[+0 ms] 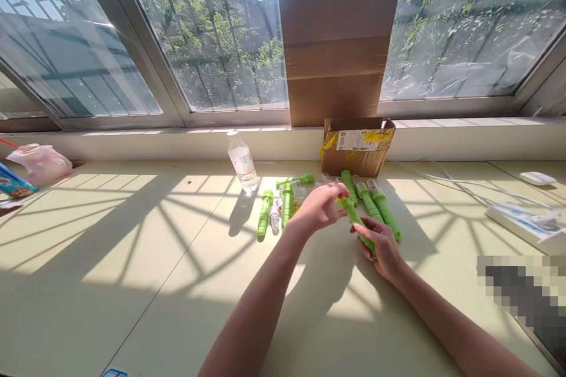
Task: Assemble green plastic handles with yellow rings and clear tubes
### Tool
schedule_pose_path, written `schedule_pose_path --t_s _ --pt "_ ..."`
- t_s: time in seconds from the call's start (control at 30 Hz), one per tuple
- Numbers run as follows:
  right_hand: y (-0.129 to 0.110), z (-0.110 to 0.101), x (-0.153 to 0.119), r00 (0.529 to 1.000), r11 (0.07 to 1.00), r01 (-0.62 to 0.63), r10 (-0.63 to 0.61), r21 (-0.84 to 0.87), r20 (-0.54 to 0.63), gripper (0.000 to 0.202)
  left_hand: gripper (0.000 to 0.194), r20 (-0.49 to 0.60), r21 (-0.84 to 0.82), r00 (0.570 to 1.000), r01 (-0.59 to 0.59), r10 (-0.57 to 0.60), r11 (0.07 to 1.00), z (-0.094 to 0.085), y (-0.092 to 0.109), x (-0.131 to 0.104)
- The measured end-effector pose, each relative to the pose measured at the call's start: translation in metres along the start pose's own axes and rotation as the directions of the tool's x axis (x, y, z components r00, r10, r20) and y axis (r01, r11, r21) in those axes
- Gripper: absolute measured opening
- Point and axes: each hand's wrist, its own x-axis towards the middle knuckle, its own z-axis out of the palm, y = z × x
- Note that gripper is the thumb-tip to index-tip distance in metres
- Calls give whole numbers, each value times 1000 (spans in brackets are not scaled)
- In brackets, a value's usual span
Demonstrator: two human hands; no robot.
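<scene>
A green ribbed plastic handle (366,240), like that of a toy torch, is tilted in my right hand (381,245), whose fingers are wrapped round its lower part. At its upper end, my left hand (322,205) has thumb and fingers closed on the rim; whether a small part sits between them is hidden. More green handles lie beyond: one (265,215) and another (287,203) left of my hands, one lying crosswise (303,179), and several at the right, including one with a clear cap (387,215). A small clear piece (275,221) rests between the left ones.
A clear bottle (243,162) stands behind the left handles. An open cardboard box (358,147) is against the sill, before a tall cardboard sheet (340,41). A power strip (522,221) with cables lies right; a pink bag (39,162) and blue packet (15,181) lie far left.
</scene>
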Motion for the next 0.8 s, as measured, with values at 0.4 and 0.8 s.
schedule_pose_path --t_s 0.4,0.8 --pt "-7 1 -2 990 999 -35 35 -3 140 31 25 6 -37 997 82 -82 996 -4 -3 -1" --pt "-7 6 -1 991 996 -11 22 -87 129 28 23 -9 -20 991 132 -132 991 -1 0 1"
